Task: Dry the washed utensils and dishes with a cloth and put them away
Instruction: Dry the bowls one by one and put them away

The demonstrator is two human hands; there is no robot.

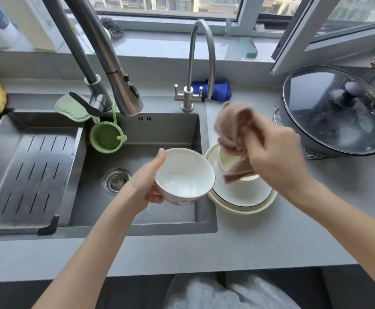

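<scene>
1. Counter (271, 241): grey, runs along the window wall and carries everything below.
2. Sink (151, 134): steel, set into the counter.
3. Pan (336, 112): far right, glass lid on, well apart from the work.
4. Plates (244, 197): pale stack on the counter just right of the sink, with a small dish (223, 161) sitting on top.
5. Bowl (184, 177): white, mouth up, over the sink's right edge. The left hand (146, 184) grips it, thumb on the rim and fingers under the base.
6. Cloth (233, 123): brown, bunched, one tail hanging over the small dish. The right hand (275, 152) clutches it above the plates; this hand is motion-blurred.

Handling note: the hands are apart, cloth and bowl not yet touching. Likely step: wiping the bowl. It would go best with the cloth spread over the fingers and pressed inside while the left hand turns the bowl, then rim and underside. A wet glaze may slip, so working low over the counter seems safest.
</scene>
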